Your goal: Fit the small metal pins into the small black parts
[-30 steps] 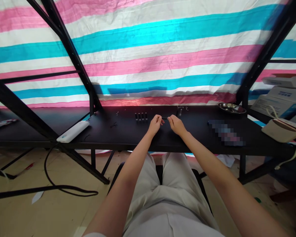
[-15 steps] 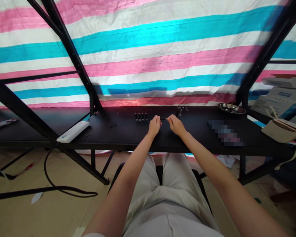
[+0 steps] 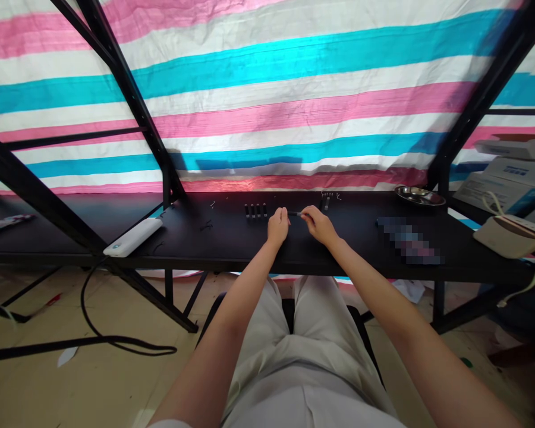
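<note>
Both my hands rest at the middle of a black table (image 3: 232,244). My left hand (image 3: 278,225) is curled closed on one end of a small dark rod-like part (image 3: 294,213). My right hand (image 3: 317,223) pinches the other end of that part with its fingertips. Just left of my left hand stands a short row of small dark upright pieces (image 3: 255,211). A few more small dark and metal bits (image 3: 327,199) lie behind my right hand near the table's back edge.
A white oblong device (image 3: 132,237) with a cable lies at the table's left. A metal dish (image 3: 419,195) sits at the back right, a beige device (image 3: 508,235) and white boxes (image 3: 512,178) farther right. Black frame struts cross in front of a striped tarp.
My hands have drawn slightly closer together on the small dark part, and my left hand has curled tighter. Nothing else has moved.
</note>
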